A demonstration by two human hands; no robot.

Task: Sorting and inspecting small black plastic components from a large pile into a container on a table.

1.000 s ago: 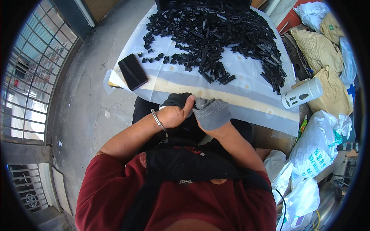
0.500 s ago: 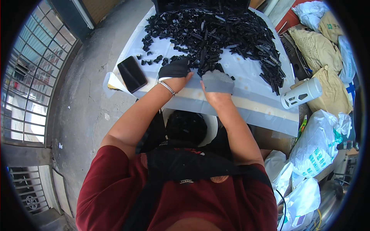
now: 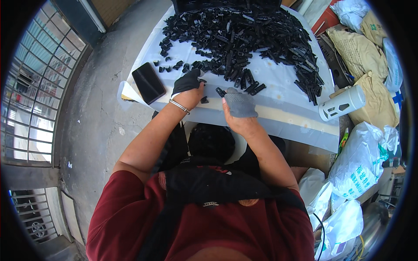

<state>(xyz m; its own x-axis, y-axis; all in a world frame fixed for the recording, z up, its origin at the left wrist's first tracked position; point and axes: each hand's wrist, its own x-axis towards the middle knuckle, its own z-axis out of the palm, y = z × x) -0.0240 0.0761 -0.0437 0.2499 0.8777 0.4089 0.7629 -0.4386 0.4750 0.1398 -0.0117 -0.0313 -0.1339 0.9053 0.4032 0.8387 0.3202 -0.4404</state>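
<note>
Black plastic piece (image 3: 220,92), narrow and elongated, sits at the fingertips of the right hand, just off the near edge of the heap of black parts (image 3: 244,37), which serves as landmark here. Right hand (image 3: 239,104): grey dotted glove over the fingers, thumb bare; fingers curled in and thumb pressed close, piece pinched between, one end sticking out toward the heap. Left hand (image 3: 188,87): black glove, bare thumb, nearer the left part of the heap's front edge; fingers bent, thumb drawn close to them, a dark bit showing at the tips; cannot tell whether it is gripped. A small black part (image 3: 204,100) shows just beside that hand, on the near side of the heap; unclear if it lies flat. Silver bracelet (image 3: 179,106) on the left wrist. Heap spreads over the far part of a worktop (image 3: 278,80) covered in a pale sheet, stray parts scattered along its left and near edges. Dark phone (image 3: 148,83) lies left of the heap and nearer the person. White cylinder with cutouts (image 3: 342,103), tilted, to the heap's near right. Farther right of the heap: brown sacks (image 3: 357,54) and a white plastic bag (image 3: 357,161). Well left of it: grey floor (image 3: 102,104) and a barred window (image 3: 37,87).
</note>
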